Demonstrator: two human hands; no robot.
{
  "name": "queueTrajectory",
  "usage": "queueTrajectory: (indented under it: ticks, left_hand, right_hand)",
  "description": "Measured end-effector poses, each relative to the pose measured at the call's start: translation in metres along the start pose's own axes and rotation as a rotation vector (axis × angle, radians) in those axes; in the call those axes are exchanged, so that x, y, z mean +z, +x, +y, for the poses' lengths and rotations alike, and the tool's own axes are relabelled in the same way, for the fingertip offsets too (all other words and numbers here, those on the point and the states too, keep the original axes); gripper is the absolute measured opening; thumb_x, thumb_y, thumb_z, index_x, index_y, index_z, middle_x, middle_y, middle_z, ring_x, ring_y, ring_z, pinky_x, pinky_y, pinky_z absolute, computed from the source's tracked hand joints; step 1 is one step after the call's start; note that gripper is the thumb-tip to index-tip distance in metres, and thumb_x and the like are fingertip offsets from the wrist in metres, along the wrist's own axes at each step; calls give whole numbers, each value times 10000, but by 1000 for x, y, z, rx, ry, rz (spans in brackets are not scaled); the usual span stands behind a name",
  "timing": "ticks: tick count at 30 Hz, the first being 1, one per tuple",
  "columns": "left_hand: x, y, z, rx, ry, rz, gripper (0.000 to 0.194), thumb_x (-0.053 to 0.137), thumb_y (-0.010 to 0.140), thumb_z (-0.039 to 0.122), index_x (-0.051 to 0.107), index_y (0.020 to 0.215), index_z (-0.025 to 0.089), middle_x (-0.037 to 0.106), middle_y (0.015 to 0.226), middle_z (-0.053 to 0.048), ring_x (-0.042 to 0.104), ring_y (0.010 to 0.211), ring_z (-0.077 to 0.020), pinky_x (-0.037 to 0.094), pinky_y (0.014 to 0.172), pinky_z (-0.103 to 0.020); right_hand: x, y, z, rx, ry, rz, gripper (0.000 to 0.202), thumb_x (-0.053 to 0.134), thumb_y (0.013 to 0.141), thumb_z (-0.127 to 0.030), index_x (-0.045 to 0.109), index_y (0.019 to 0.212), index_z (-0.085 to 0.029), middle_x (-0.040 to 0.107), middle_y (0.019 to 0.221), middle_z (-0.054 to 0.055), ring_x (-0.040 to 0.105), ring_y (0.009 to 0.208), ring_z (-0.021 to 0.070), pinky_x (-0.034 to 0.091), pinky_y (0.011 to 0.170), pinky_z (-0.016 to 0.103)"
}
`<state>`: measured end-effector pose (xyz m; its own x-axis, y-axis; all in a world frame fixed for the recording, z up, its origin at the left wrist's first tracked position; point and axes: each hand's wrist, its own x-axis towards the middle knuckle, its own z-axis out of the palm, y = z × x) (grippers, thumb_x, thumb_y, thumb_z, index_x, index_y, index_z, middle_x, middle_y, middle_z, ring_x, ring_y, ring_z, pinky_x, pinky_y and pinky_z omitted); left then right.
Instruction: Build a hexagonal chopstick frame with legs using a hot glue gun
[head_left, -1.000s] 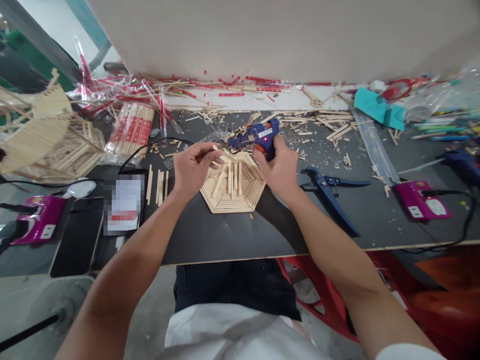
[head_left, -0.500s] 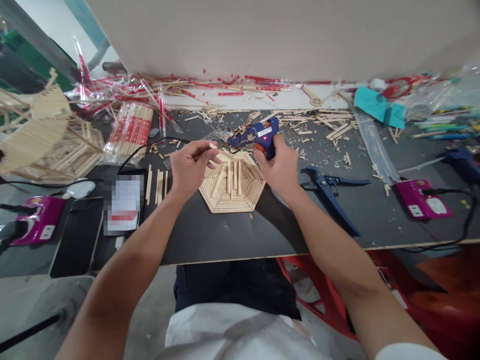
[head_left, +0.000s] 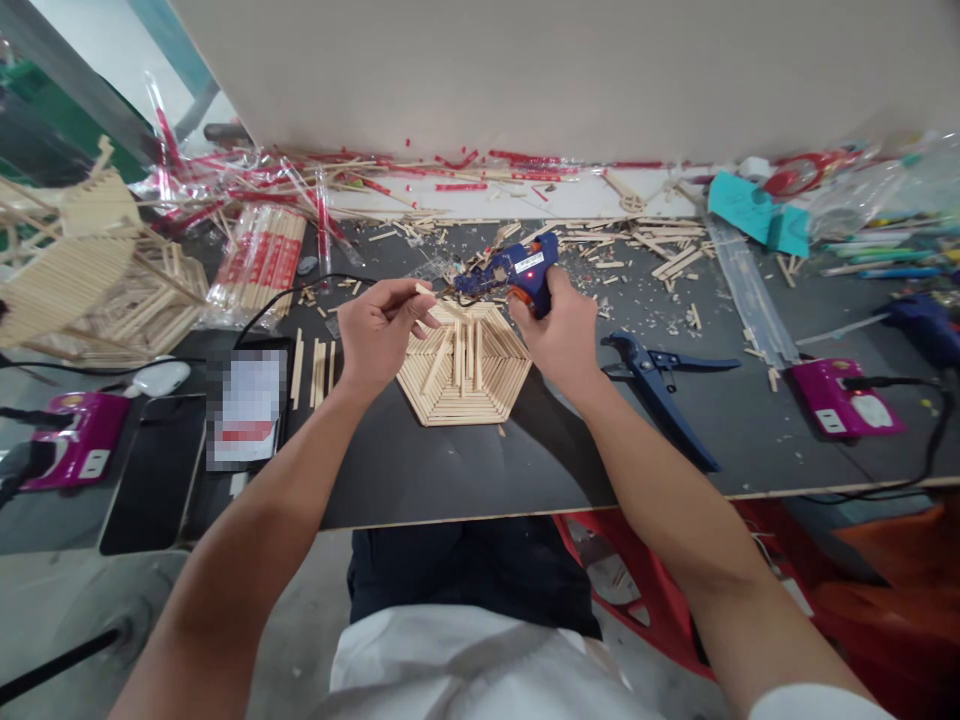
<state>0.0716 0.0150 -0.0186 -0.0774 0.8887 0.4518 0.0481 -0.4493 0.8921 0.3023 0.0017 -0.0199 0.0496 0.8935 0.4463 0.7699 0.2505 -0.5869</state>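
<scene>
A short wooden stick (head_left: 424,290) is pinched between the thumb and fingers of my left hand (head_left: 379,335), mostly covered by them. My right hand (head_left: 561,330) grips a blue hot glue gun (head_left: 517,268) with a small red light, its nozzle pointing left toward the stick. Below both hands, a hexagonal piece built of layered wooden sticks (head_left: 465,412) lies on the dark table (head_left: 450,480). Several loose short sticks (head_left: 469,355) rest across its middle. More cut sticks (head_left: 319,372) lie side by side to the left of it.
Blue cutter pliers (head_left: 667,390) lie at the right, near a magenta power socket (head_left: 847,400). Two phones (head_left: 154,475) and another magenta socket (head_left: 79,440) are at the left. Bundled sticks (head_left: 259,260) and a larger stick model (head_left: 97,270) stand behind. Wood scraps (head_left: 630,240) litter the back.
My left hand has shifted very slightly left with the stick. The glue gun and my right hand stay almost in the same place.
</scene>
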Motion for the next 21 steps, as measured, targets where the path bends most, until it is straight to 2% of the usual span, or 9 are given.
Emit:
queueTrajectory:
  ticks: [7, 21]
  left_hand:
    - [1, 2, 3, -28, -13, 21, 91, 817, 793, 241, 788, 855, 179, 724, 643, 15, 696, 521, -95, 535, 455, -150]
    - [-1, 6, 7, -17, -24, 20, 169, 852, 808, 307, 765, 843, 167, 736, 676, -4, 692, 513, -93, 524, 442, -157]
  right_hand:
    - [0, 0, 2, -1, -14, 12, 233, 613, 930, -437, 447, 911, -274, 586, 714, 17, 613, 676, 243, 475, 647, 371]
    - [-3, 2, 2, -10, -58, 5, 189, 611, 900, -356, 444, 908, -268, 609, 744, 38, 640, 706, 276, 475, 661, 383]
